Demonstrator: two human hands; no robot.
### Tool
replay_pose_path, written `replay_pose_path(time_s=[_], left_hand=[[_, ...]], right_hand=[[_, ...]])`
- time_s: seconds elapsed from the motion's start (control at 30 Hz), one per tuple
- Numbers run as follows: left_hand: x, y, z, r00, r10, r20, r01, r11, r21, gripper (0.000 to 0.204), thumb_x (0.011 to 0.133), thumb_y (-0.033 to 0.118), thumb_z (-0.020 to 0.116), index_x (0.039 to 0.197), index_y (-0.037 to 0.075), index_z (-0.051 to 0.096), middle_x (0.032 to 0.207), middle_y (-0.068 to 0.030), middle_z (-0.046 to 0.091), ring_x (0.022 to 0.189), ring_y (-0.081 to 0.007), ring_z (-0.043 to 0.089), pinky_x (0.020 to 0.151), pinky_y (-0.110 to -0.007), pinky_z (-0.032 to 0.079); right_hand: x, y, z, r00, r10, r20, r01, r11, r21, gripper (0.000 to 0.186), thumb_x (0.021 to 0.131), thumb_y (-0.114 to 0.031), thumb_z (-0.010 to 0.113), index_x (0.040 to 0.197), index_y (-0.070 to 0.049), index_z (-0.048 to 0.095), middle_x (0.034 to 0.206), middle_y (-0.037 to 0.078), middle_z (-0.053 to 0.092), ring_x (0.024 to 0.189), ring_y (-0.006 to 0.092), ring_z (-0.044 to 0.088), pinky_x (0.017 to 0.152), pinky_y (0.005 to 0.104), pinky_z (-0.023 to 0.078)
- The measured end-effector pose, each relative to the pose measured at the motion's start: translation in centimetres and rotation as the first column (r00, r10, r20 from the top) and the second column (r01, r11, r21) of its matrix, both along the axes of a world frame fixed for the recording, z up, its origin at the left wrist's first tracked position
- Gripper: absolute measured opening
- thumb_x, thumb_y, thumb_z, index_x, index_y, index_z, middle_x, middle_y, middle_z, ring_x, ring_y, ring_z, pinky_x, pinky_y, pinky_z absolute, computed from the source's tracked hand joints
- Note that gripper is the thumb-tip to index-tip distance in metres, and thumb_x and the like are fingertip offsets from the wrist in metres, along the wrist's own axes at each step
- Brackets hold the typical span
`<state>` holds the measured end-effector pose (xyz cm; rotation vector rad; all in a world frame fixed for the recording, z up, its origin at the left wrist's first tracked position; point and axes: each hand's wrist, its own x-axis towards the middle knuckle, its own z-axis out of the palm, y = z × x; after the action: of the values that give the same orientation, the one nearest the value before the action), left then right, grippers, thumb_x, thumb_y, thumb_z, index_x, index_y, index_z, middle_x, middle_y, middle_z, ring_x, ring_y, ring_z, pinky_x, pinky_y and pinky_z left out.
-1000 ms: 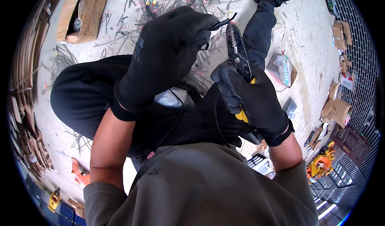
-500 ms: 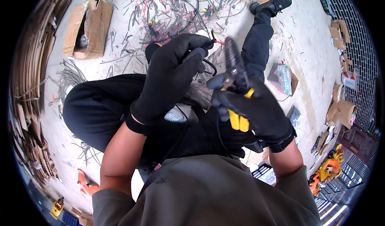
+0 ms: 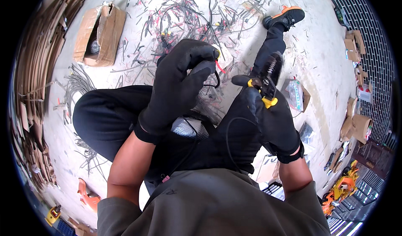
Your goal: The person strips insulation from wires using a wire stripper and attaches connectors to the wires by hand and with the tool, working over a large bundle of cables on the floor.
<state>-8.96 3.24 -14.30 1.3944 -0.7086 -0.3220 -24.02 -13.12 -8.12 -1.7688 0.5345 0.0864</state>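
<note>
Left hand (image 3: 178, 83) pinching black cable (image 3: 218, 80), likely light, bendy, best held near its end; right hand (image 3: 274, 121) clasping stiff-looking wire stripper (image 3: 272, 72)

- We count one wire stripper (image 3: 271, 73)
- Two gloved hands — our left hand (image 3: 178, 83) left of the stripper, our right hand (image 3: 274, 121) around it
- One black cable (image 3: 218, 81), left of it
- One torn carton (image 3: 110, 39), well left of it
- One whole shoe (image 3: 289, 19), beyond it
- Cable scraps (image 3: 181, 13), beyond and leftward — more than we can count
</note>
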Motion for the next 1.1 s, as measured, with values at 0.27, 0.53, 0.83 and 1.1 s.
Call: replay_pose_path(time_s=[0.27, 0.53, 0.83, 1.1], left_hand=[[0.5, 0.1, 0.4, 0.937, 0.064, 0.344, -0.082, 0.996, 0.040, 0.023, 0.081, -0.003, 0.069, 0.103, 0.001, 0.063, 0.100, -0.0121, 0.065, 0.088, -0.0254, 0.065, 0.076, -0.034, 0.051], [-0.3, -0.6, -0.2, 0.981, 0.174, 0.089, -0.187, 0.967, 0.175, 0.019, 0.089, -0.001, 0.064, 0.107, 0.001, 0.062, 0.095, -0.0114, 0.065, 0.078, -0.0166, 0.063, 0.070, -0.030, 0.051], [-0.2, -0.4, -0.4, 0.994, 0.113, 0.005, -0.110, 0.948, 0.300, 0.019, 0.093, 0.003, 0.059, 0.112, 0.001, 0.060, 0.095, -0.0058, 0.063, 0.074, -0.0100, 0.057, 0.068, -0.027, 0.047], [0.3, -0.8, -1.3, 0.997, 0.039, 0.066, -0.062, 0.921, 0.385, 0.023, 0.092, 0.005, 0.058, 0.113, -0.002, 0.061, 0.100, -0.0084, 0.063, 0.090, -0.0172, 0.060, 0.083, -0.030, 0.048]], right_hand=[[0.2, 0.2, -3.8, 0.992, -0.020, 0.127, 0.036, 0.992, -0.125, 0.025, 0.098, -0.020, 0.062, 0.110, 0.000, 0.067, 0.076, 0.008, 0.064, 0.066, 0.0157, 0.056, 0.061, 0.0317, 0.044], [3.5, -4.1, -9.4, 0.902, -0.418, 0.111, 0.378, 0.886, 0.268, 0.023, 0.098, -0.019, 0.059, 0.102, 0.001, 0.068, 0.077, 0.002, 0.064, 0.066, 0.0062, 0.056, 0.057, 0.0237, 0.042], [4.4, -11.8, -16.8, 0.861, -0.488, 0.140, 0.498, 0.866, -0.040, 0.022, 0.089, -0.021, 0.068, 0.086, 0.001, 0.067, 0.064, 0.004, 0.058, 0.058, 0.0146, 0.053, 0.054, 0.0347, 0.042], [10.8, -16.3, -34.2, 0.851, -0.312, -0.422, -0.213, 0.530, -0.821, 0.035, 0.094, -0.031, 0.046, 0.099, -0.008, 0.073, 0.096, 0.012, 0.072, 0.096, 0.0345, 0.068, 0.083, 0.0476, 0.050]])
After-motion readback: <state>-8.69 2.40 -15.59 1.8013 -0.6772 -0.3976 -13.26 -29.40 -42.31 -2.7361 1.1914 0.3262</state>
